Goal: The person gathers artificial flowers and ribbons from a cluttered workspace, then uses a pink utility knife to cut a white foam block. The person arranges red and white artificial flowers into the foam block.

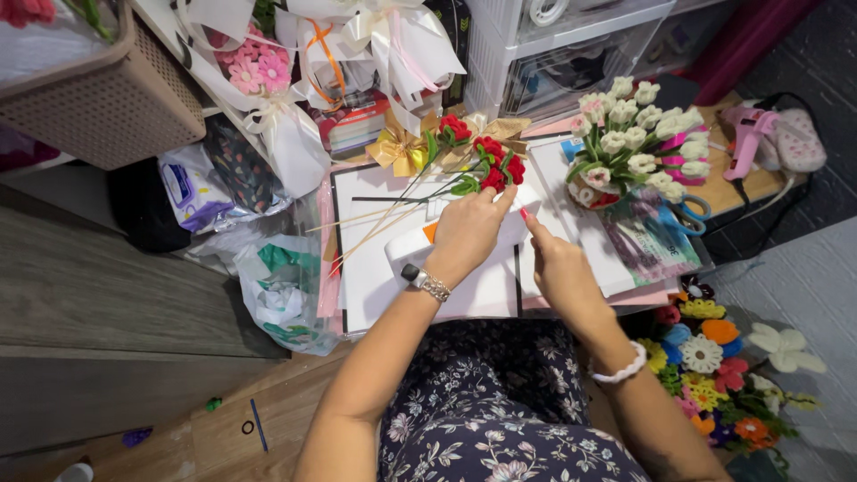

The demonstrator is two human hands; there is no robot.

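Note:
My left hand (464,230) rests on a white tape dispenser (412,245) with an orange part, its fingertips at a red handmade flower (494,174) with green leaves on a thin stick. My right hand (558,268) hovers just to the right, index finger pointing up toward the same flower; it holds nothing I can make out. More red flowers (455,128) on sticks lie across a white board (375,268) on my lap.
A bunch of white flowers (638,143) stands at the right, with blue scissors (686,214) and a pink glue gun (748,134) beyond. Colourful crochet flowers (714,357) lie lower right. Wrapped bouquets (277,80), a basket (107,98) and plastic bags (286,286) crowd the left.

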